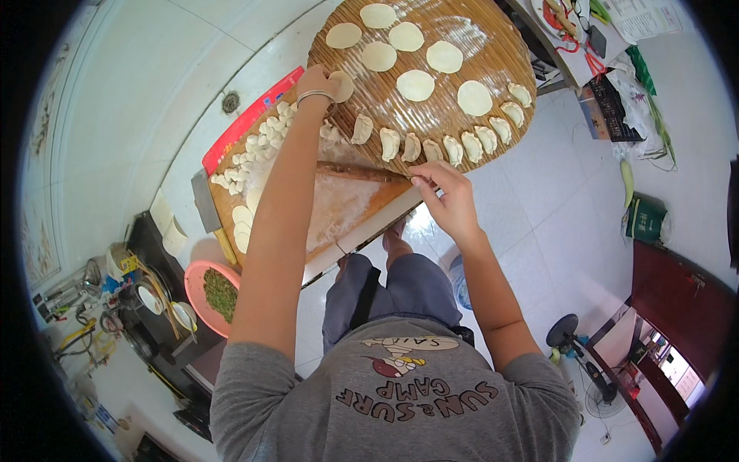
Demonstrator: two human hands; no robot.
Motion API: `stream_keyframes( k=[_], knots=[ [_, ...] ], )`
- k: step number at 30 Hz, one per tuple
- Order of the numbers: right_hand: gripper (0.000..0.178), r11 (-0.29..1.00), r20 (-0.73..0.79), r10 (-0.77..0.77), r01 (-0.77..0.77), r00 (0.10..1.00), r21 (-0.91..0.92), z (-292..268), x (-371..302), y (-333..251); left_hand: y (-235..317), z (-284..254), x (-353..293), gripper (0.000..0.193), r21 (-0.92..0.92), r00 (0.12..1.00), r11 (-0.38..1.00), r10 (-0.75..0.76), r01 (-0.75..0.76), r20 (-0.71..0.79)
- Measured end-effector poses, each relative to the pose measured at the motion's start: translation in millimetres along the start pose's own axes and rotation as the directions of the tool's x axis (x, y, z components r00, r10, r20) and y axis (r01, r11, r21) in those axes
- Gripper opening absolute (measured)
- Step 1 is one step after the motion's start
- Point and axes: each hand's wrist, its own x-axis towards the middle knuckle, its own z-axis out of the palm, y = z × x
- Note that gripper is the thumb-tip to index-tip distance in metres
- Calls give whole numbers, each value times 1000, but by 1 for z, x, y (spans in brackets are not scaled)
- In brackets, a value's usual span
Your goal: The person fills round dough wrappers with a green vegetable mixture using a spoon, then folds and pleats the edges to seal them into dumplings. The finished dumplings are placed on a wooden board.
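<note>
A round reed tray (496,58) spans the top of the view. Several flat dough wrappers (416,85) lie on it, and folded dumplings (452,151) line its near edge. My left hand (314,83) is closed on the tray's left edge, beside a wrapper (340,87). At the near edge, my right hand (450,199) pinches the rim with thumb and fingers, close to the dumplings. Below the tray, a floured wooden board (335,212) carries a rolling pin (358,172), small dough pieces (263,142) and more wrappers (242,227), partly hidden by my left forearm.
A cleaver (206,202) lies at the board's left side, by a red strip (250,119). A pink bowl of green filling (220,294) stands lower left, near a dark stove (146,339). A cluttered table (573,58) is at upper right; a fan (563,329) stands lower right.
</note>
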Motion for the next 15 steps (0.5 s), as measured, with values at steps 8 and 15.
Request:
stream_keyframes(
  k=[8,15],
  knots=[
    [12,999,48,5,-7,999,34,20,-8,-15,-42,-16,-82,18,-739,969,640,41,-213,-244],
    [17,987,286,36,-79,958,139,121,-40,-24,-133,-82,-231,30,-960,979,-276,-183,35,88]
  ],
)
